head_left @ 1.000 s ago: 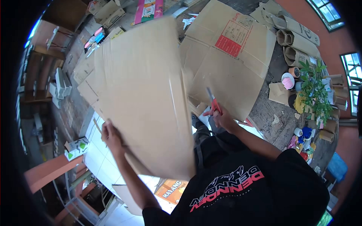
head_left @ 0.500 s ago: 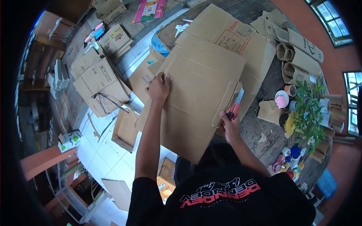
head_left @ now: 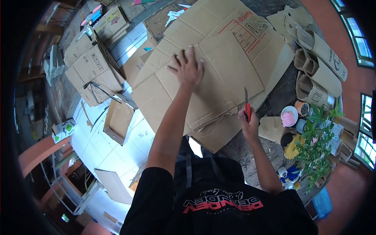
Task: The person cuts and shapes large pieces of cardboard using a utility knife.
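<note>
Since half a second ago you have laid the large flattened brown cardboard sheet (head_left: 184,94) down flat across the worktable, and your left hand (head_left: 188,70) has slid from its edge to its middle; the cutter, which was low against the sheet's right edge, is now lifted clear of it.

The sheet is lying on top of a second flattened brown cardboard box with red printing (head_left: 243,27), and its near edge is overhanging the dark wooden tabletop (head_left: 280,94). How far the lower box reaches under the top sheet is hidden. Your left hand is pressing on the sheet with palm down and fingers spread wide, holding nothing. Your right hand (head_left: 249,124) is wrapped tightly around a red-handled utility knife (head_left: 247,106), its blade pointing up and away from you, just beside the sheet's right corner; whether the blade tip touches the cardboard is hard to make out.

At the right of the table, three rolled tubes of brown cardboard (head_left: 317,62) are lying side by side, the far one cut off by the lens edge. Near them are standing a white cup with pink contents (head_left: 289,116) and a green leafy plant (head_left: 317,145); the small pots around it are too blurred to count. On the white tiled floor (head_left: 105,156) to your left, several more folded brown cartons (head_left: 94,66) are lying piled.
</note>
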### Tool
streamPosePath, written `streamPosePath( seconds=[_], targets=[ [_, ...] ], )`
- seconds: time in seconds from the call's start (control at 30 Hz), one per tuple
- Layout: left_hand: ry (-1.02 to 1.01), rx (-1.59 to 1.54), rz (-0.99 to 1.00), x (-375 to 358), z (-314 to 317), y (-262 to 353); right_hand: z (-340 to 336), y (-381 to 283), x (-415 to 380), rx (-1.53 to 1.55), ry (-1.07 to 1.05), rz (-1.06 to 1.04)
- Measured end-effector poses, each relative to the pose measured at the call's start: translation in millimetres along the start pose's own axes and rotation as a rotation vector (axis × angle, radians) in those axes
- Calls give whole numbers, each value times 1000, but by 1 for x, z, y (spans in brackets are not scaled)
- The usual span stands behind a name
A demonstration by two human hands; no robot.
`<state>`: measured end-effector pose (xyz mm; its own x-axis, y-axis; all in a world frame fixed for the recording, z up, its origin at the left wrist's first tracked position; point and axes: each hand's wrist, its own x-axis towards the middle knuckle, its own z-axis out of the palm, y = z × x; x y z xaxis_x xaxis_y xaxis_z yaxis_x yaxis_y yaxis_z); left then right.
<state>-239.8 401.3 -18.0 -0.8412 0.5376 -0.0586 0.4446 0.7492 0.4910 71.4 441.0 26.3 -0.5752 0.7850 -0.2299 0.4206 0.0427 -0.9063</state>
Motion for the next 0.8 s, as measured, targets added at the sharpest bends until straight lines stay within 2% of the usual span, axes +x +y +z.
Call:
streamPosePath(
  seconds=[0.1, 0.2, 0.3, 0.37, 0.47, 0.6, 0.7, 0.8],
  targets=[
    [-25, 26, 112, -6, 14, 17, -5, -17, 57, -100, -55, -32],
    [35, 79, 240, -16, 15, 17, 12, -19, 108, -110, 9, -138],
    [72, 70, 224, -17, 33, 31, 34, -6, 138, -175, 67, -160],
    [64, 140, 198, -17, 39, 39, 28, 1, 154, -120, -52, -109],
    [54, 193, 186, -18, 36, 45, 14, -12, 161, -25, -214, 82],
    [55, 214, 163, -16, 37, 47, 10, -54, 173, 42, -221, 234],
    [59, 215, 160, -16, 38, 47, 13, -57, 187, -127, -226, 4],
    [44, 227, 145, -15, 39, 47, 19, -60, 198, -316, -216, 14]
  ],
)
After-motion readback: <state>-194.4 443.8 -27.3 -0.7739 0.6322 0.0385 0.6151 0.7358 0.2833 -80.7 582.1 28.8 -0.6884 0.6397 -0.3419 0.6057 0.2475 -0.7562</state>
